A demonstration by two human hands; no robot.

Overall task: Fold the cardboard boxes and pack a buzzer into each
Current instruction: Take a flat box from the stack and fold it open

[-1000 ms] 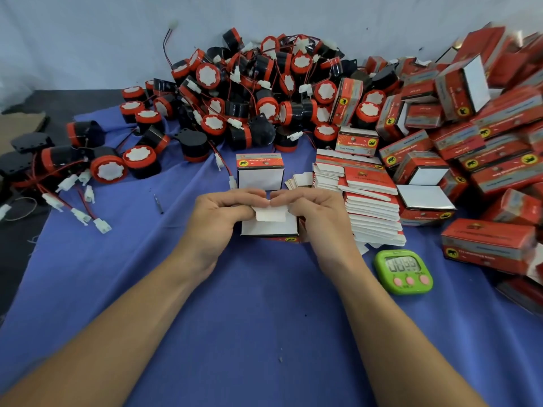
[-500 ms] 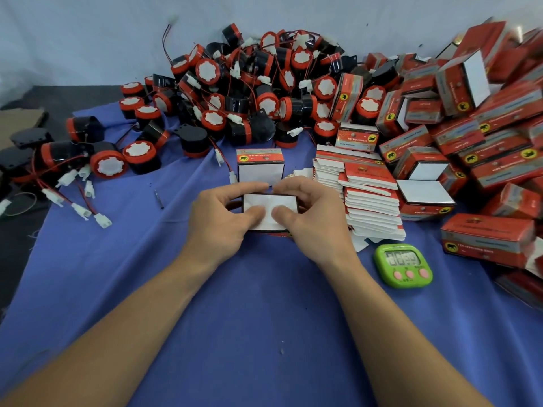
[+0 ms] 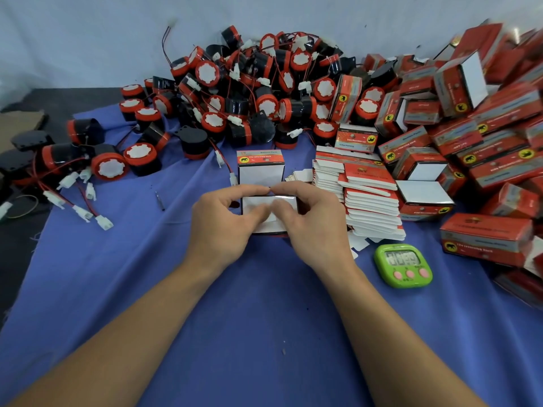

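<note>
While both hands grip it, the item in work is a small red-and-white cardboard box (image 3: 269,214). It sits at the centre of the blue cloth-covered table (image 3: 264,333), resting on the cloth or just above it (which, cannot be told). Its white end panel is turned toward the camera and its longer side runs left to right between the palms. Left hand (image 3: 220,227): fingers curled over the far edge, thumb pressed on the white panel. Right hand (image 3: 316,230): the same, mirrored, so both hands are clamped on the box and neither is free. Contents: not visible, as the panel covers the opening. Step, by judgement: an end flap being tucked shut. Heap of round black-and-red plastic buzzers with white faces and wired plugs (image 3: 249,92): lies beyond the box, away from the person and spreading leftward. The loose outliers sit on the left hand's side, so that hand is judged better placed for a reach. Stack of flat unfolded cardboard blanks (image 3: 370,207): just beside the right hand, on its outer side. Second folded box of the same print (image 3: 261,168): upright, just behind the held one. Heap of closed red boxes (image 3: 484,136): far right. Green plastic digital timer (image 3: 403,265): near the right forearm, not touching it.
</note>
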